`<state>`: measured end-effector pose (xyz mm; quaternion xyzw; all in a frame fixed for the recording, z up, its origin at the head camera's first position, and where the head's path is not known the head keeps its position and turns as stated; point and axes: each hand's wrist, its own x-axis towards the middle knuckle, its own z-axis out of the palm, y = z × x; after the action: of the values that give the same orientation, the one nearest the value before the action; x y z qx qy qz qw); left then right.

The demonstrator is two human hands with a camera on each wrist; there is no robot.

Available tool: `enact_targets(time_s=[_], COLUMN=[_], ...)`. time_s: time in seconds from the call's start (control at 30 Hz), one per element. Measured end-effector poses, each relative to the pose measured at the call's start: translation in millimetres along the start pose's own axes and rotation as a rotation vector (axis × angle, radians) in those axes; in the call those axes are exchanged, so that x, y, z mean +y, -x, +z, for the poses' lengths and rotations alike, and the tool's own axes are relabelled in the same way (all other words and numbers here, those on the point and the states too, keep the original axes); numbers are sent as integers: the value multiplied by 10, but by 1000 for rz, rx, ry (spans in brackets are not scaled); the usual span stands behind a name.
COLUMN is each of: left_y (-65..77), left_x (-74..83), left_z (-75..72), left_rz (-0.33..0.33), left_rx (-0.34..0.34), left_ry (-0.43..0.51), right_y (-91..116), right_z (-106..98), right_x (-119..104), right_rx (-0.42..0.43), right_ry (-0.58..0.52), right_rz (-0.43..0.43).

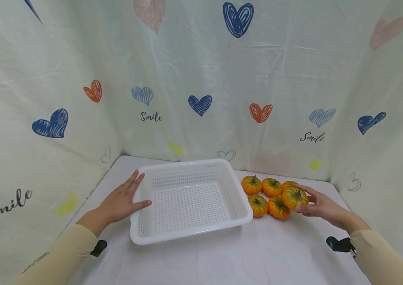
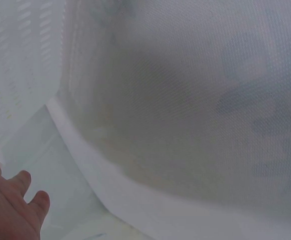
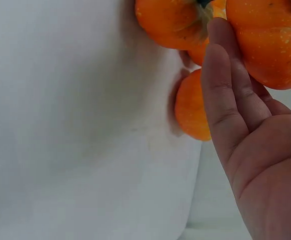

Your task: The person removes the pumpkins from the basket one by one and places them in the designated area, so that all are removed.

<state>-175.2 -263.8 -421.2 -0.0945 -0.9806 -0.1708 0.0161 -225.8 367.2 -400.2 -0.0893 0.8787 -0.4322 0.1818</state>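
Note:
A small orange pumpkin (image 1: 295, 198) with green streaks is in my right hand (image 1: 324, 206), the thumb at its near side and fingers behind. In the right wrist view the held pumpkin (image 3: 268, 45) appears at upper right, against the fingers. Several similar pumpkins (image 1: 257, 205) stand in two rows just left of it; one of them (image 1: 288, 184) is partly hidden behind it. On the left rim of a white perforated plastic basket (image 1: 191, 233) rests my left hand (image 1: 119, 200), fingers extended and spread, thumb over the inner side. Nothing lies in the basket.
A white cloth covers the table (image 1: 208, 261). Pale curtains (image 1: 173, 59) printed with hearts and "Smile" hang close behind the table and along both sides. The pumpkins sit near the basket's right side, by the back edge.

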Motion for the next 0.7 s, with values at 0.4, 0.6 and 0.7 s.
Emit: enact_targets(time_s=[0.4,0.6,0.7], left_y=[5,2,-4], left_x=[2,-6,-13], left_z=[-5,1,8], left_rz=[-2,-2,1], left_rx=[1,4,7], left_ry=[-2,-6,-6], right_y=[60,71,69], right_z=[-40,-37,-31], right_x=[255,312,355], right_rx=[24,35,39], right_ry=[-19,-20,-8], right_rz=[69,116,141])
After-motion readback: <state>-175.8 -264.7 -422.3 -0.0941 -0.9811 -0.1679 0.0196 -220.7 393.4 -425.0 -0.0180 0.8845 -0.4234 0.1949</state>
